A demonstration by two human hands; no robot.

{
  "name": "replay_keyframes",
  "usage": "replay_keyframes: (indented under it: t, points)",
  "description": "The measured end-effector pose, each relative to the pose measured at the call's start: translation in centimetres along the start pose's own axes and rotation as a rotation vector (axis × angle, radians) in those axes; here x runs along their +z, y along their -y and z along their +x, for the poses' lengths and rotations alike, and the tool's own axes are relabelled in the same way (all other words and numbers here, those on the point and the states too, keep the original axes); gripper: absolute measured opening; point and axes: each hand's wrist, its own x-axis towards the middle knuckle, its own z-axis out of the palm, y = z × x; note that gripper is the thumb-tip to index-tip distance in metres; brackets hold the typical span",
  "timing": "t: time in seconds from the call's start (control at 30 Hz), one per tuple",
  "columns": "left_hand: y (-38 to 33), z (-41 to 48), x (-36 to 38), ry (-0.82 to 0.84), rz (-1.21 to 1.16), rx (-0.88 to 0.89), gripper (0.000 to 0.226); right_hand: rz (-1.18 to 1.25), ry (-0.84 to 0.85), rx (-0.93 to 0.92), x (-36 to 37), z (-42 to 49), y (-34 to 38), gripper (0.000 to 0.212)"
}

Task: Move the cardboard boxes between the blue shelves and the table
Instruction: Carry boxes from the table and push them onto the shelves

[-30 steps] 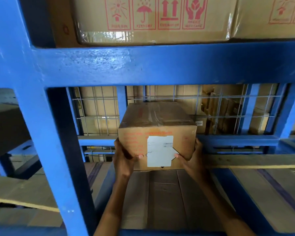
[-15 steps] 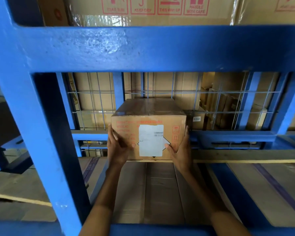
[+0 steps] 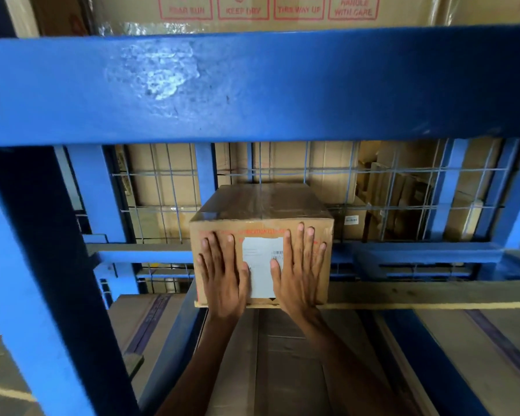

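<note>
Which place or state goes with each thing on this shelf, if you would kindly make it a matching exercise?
Things: 1 small brown cardboard box; 2 white paper label; 3 large cardboard carton with red markings; 4 grey wire mesh.
Places: A above the blue beam; B behind the box; C between the left hand and right hand; D both flat hands on its front.
Pairs: 1-D, 2-C, 3-A, 4-B.
</note>
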Motion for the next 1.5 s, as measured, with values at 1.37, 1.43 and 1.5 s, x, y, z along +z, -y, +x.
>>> replay_keyframes:
  t: [1.37,1.43,1.5]
  points:
    - [-25.3,-18.9,-17.3,0.932,-0.921,0.460,0.063,-0.450,0.457,0.924,-45.1,-22.2,-5.4,0.061]
    - [-28.6,-22.3,-19.3,0.987,-0.972,0.586,0.064,-0.550,0.450,1.036,-49.9,-25.1,-4.8,0.062]
    - [-32.1,-25.5,-21.9,1.056,-1.039,0.680,0.064,-0.635,0.425,1.139,-54.8,-27.9,-3.8,0.062]
